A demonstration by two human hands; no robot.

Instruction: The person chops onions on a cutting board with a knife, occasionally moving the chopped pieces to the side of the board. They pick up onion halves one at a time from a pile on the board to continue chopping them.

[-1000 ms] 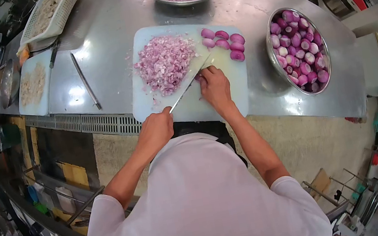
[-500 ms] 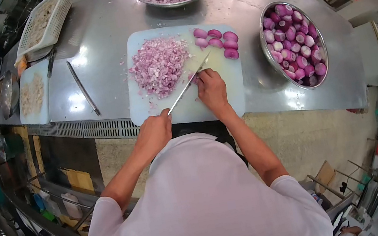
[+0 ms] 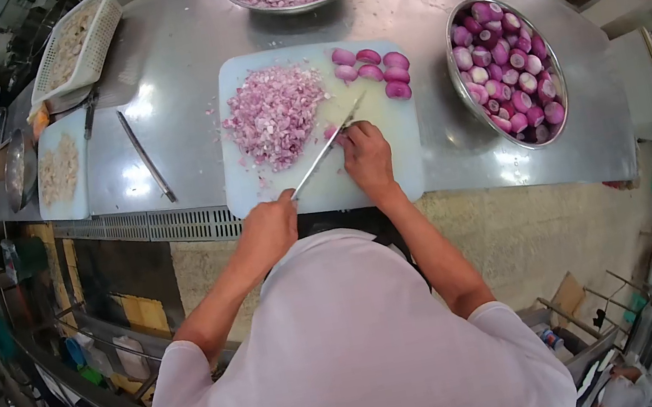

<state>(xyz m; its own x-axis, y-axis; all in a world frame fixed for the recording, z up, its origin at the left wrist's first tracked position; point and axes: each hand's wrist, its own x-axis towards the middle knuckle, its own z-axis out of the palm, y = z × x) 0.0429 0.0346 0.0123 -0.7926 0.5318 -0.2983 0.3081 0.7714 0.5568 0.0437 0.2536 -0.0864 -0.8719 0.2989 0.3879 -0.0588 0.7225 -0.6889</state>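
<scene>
My left hand (image 3: pixel 267 229) is closed round the handle of a knife (image 3: pixel 323 151), whose blade slants up and to the right over a white cutting board (image 3: pixel 316 198). My right hand (image 3: pixel 368 157) has its fingers bent against a piece of red onion (image 3: pixel 330 131) beside the blade, partly hidden by the fingers. A heap of chopped red onion (image 3: pixel 277 115) covers the board's left half. Several halved red onions (image 3: pixel 370 72) lie at its upper right corner.
A metal bowl of chopped onion (image 3: pixel 297 8) stands behind the board, and a bowl of peeled red onions (image 3: pixel 507 74) to the right. Leftward are a steel rod-like tool (image 3: pixel 146 158), another board with pale pieces (image 3: pixel 60 170) and a white basket (image 3: pixel 76 51).
Both hands and the knife have barely moved; the right hand sits very slightly lower. The surroundings are shifted a little with the camera's motion.
</scene>
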